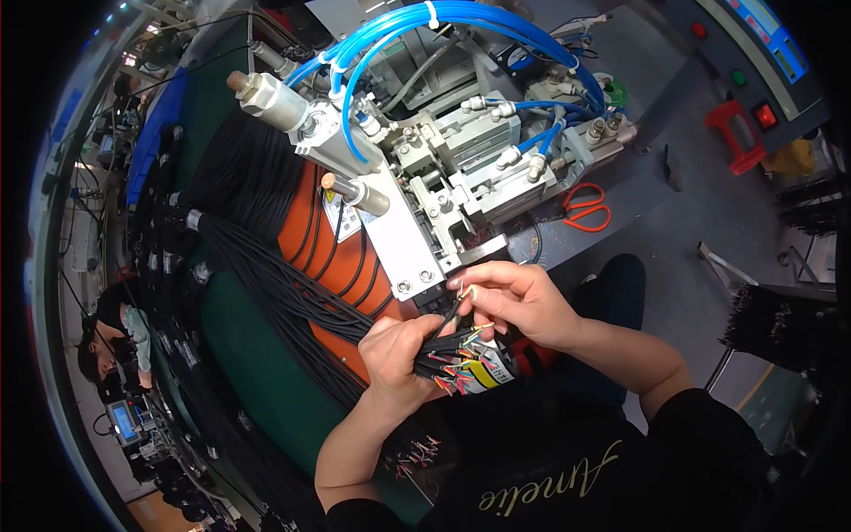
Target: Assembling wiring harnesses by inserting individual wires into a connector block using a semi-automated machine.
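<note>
My left hand [396,353] is closed around a bundle of black cables [439,362], whose stripped ends fan out in red, white, yellow and green wires. My right hand [525,301] pinches the end of a single cable [462,300] between thumb and fingers, just above the bundle. Both hands are in front of the metal pneumatic machine [479,168], close to the lower end of its white plate [399,253]. A yellow and white label [486,372] shows beside the wire ends, partly hidden by them.
Long black cables [266,257] trail left across an orange surface [303,222] and a green table [244,332]. Blue air hoses [381,31] arch over the machine. Red-handled scissors [587,208] lie on the grey bench at right. Another person [115,332] sits at far left.
</note>
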The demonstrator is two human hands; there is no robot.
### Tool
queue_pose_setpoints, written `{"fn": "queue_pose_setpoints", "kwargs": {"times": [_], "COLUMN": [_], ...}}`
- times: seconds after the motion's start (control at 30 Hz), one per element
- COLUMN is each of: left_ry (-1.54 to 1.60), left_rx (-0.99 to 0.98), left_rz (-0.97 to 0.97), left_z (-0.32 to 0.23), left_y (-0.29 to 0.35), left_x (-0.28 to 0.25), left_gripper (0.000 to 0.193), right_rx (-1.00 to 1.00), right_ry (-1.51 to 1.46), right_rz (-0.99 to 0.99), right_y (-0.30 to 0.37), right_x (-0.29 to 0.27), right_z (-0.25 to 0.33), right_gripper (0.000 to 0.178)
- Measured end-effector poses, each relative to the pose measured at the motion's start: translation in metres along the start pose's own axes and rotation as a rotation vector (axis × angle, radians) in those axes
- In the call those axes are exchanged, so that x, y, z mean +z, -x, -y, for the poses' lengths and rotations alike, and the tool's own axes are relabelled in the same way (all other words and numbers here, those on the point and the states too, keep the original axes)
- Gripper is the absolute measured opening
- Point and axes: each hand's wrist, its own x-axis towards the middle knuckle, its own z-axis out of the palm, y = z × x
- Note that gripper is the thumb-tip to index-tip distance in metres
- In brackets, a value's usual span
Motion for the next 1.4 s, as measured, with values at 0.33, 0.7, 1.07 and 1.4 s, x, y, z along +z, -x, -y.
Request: {"fn": "queue_pose_setpoints", "kwargs": {"times": [0.33, 0.7, 1.07, 1.4], "left_ry": [0.006, 0.052, 0.046, 0.133], "left_rx": [0.044, 0.003, -0.045, -0.009], "left_rz": [0.074, 0.170, -0.028, -0.011], "left_z": [0.001, -0.010, -0.005, -0.004], "left_y": [-0.009, -0.014, -0.008, -0.012], "left_x": [0.001, -0.001, 0.007, 0.006], "left_gripper": [0.043, 0.040, 0.024, 0.028], "right_rx": [0.030, 0.083, -0.721, 0.030], "right_ry": [-0.016, 0.044, 0.923, -0.006], "right_rz": [-0.022, 0.031, -0.108, 0.081], "right_y": [-0.002, -0.005, 0.004, 0.001], "right_x": [-0.004, 0.004, 0.016, -0.005], "right_z": [-0.001, 0.008, -0.011, 0.007], "right_gripper": [0.021, 0.017, 0.029, 0.020]}}
